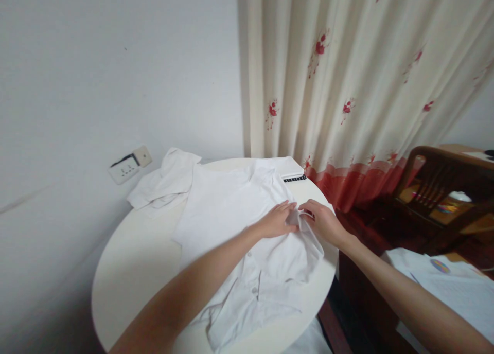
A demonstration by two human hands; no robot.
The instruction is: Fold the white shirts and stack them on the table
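While right hand (323, 221) pinches shirt (222, 202) | left hand (276, 220) lies flat | right table edge (330, 271) near

Wall (116, 60): pale grey-white, a faint streak (25, 201) low on the left.
Socket (125, 171): white, set in the wall beside a beige plate (143, 156).
Curtain (363, 71): cream, in folds, red flowers (320, 46), red lower band (343, 184).
Table (123, 277): round, white, close to wall and curtain.
Chair (443, 157): dark wood, slatted back, at right.
Floor (357, 225): dark reddish brown.
Light: soft, dimmer low down.
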